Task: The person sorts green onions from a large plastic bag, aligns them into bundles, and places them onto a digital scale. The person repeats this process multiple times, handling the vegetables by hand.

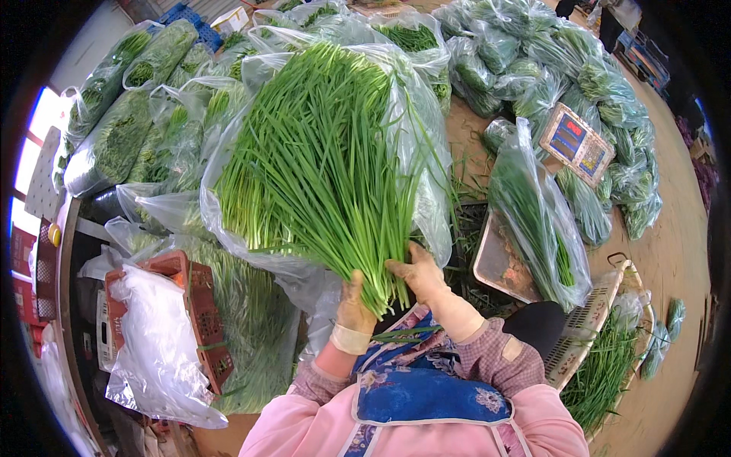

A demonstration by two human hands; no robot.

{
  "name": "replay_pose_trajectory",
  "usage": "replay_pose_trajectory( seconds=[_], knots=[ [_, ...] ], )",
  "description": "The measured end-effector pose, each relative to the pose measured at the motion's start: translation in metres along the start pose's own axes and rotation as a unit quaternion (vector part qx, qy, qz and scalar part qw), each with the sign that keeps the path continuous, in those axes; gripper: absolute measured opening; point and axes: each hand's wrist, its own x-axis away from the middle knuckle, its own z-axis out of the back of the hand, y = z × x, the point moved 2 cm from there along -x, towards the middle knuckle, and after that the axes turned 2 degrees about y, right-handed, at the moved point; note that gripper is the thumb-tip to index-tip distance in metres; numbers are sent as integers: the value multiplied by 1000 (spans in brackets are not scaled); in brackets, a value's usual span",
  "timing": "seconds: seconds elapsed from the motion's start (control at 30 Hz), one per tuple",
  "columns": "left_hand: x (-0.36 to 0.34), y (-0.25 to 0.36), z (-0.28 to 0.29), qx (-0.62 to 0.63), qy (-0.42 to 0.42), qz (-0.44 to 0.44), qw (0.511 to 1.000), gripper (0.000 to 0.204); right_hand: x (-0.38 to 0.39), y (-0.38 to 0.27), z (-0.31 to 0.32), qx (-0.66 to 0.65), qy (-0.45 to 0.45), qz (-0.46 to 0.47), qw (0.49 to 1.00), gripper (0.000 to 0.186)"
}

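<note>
Both hands wear thin, tan gloves. My left hand (pixel 353 308) is closed around the left side of a bunch of garlic chives (pixel 364 255), at the pale cut ends near my apron. My right hand (pixel 419 276) grips the same bunch from its right side, fingers pressed against the stems. The leaves spread away from me over a large heap of garlic chives (pixel 304 99), which lies in an opened clear plastic bag (pixel 435 209). Some fingers are hidden behind the stems.
Right of me, a bagged bunch of greens (pixel 525 206) lies on a scale pan (pixel 499 263) below a scale display (pixel 577 145). A cream basket (pixel 582 327) holds loose greens. Left, a red crate (pixel 209 327) carries plastic bags (pixel 156 335). Bagged greens (pixel 533 53) are piled beyond.
</note>
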Motion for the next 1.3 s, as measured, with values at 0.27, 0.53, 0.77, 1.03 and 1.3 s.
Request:
replay_pose_trajectory(
  seconds=[0.27,0.53,0.77,1.03,1.3],
  knots=[
    [-1,14,16,-39,60,58,996,34,-5,5,18,-454,-69,-99,883,35],
    [6,-1,-8,61,-83,65,993,70,40,-45,-28,401,41,350,845,71],
    [3,9,4,63,-69,153,984,39,32,-24,19,-118,5,170,978,49],
    [2,1,7,32,-32,172,984,42,16,-17,36,-91,-22,35,995,17],
    [4,-4,1,-3,-25,142,990,44,-10,-65,13,136,-37,112,984,36]
  ],
)
